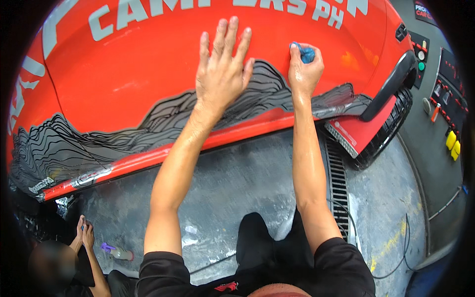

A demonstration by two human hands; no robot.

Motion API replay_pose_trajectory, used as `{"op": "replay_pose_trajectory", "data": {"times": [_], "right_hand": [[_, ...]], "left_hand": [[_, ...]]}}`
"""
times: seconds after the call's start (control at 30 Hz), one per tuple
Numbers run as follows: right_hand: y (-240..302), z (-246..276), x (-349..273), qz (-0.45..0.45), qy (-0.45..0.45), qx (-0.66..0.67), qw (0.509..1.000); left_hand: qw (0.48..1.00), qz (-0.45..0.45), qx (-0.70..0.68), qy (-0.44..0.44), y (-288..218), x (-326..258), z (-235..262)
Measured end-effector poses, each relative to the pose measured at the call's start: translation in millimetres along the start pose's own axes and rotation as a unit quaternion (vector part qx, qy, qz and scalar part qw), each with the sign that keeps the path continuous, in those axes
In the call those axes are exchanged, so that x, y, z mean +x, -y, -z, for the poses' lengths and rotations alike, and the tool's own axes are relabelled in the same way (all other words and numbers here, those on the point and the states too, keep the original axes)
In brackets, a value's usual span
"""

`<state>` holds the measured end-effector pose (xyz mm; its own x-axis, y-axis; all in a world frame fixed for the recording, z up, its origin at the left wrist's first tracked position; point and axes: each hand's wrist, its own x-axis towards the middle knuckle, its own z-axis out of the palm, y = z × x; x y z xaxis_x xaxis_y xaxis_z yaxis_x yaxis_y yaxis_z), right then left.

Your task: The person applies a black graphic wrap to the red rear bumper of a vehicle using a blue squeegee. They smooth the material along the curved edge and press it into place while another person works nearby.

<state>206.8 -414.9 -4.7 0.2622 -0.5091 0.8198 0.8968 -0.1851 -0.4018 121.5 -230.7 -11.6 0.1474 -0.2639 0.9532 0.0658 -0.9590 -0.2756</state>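
Note:
The red side panel (pixel 148 69) of a vehicle fills the top of the view, with large pale lettering and a grey band of wavy black lines low down. Against its wet-looking surface lies my left hand (pixel 220 74), flat, fingers spread, holding nothing. To the right, my right hand (pixel 304 72) is closed round a small blue lump of what looks like detailing clay (pixel 307 55), close to the panel. Whether the lump touches the paint, I cannot tell. Both forearms look wet.
A wheel (pixel 391 128) with a red mud flap (pixel 363 126) stands at the right, near a floor grate (pixel 338 173). A black cable (pixel 406 237) curves over the floor. Lower left, another person's hands (pixel 85 230) are near a purple-topped spray bottle (pixel 118 251). Tools hang on the right wall (pixel 430 158).

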Motion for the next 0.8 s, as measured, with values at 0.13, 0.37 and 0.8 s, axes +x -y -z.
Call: {"op": "replay_pose_trajectory", "data": {"times": [0.13,0.37,0.8], "right_hand": [[-22,35,-34,-0.078,0.014,-0.015,0.997],[-11,36,-70,-0.004,0.065,-0.039,0.997],[-20,34,-86,-0.044,0.053,0.042,0.997]], "left_hand": [[0.999,-0.003,0.042,-0.011,8,0,-3],[0.999,-0.007,-0.036,0.003,1,6,19],[0.999,-0.010,0.029,-0.043,-5,4,3]]}}
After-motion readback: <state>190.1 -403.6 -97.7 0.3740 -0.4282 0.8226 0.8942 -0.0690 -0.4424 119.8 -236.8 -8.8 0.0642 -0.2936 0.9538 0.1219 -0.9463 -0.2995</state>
